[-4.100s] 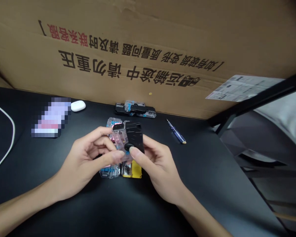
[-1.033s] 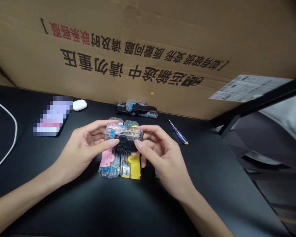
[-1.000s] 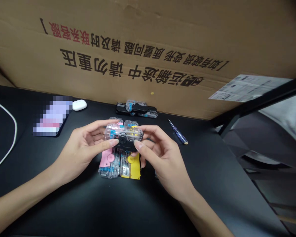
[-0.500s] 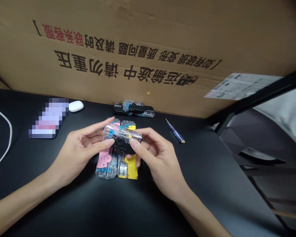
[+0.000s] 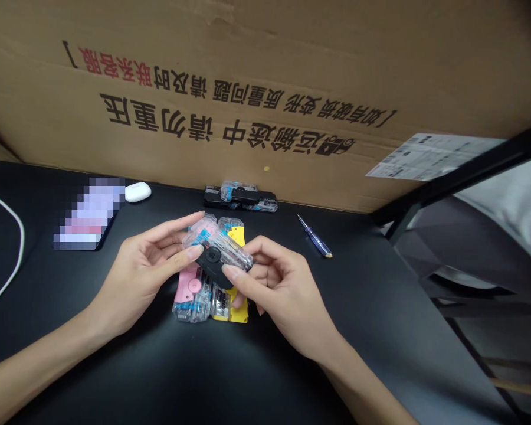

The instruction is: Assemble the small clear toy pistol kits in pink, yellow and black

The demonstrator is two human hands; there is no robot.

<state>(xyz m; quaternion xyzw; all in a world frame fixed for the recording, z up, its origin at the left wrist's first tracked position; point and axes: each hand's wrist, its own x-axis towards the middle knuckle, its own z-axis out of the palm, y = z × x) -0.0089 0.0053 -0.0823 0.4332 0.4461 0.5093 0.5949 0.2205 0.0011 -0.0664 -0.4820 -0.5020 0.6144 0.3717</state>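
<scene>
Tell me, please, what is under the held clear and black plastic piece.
Under the clear and black plastic piece, pink and clear plastic parts and yellow and clear plastic parts show on the black tabletop. What the piece covers midway along them cannot be seen.

Worn on the head, the one camera looks forward and down from close above, the bare left hand (image 5: 130, 277) and bare right hand (image 5: 287, 289) mid-frame, a flat black tabletop (image 5: 194, 383) below, a large brown cardboard box (image 5: 230, 35) across the top.
</scene>
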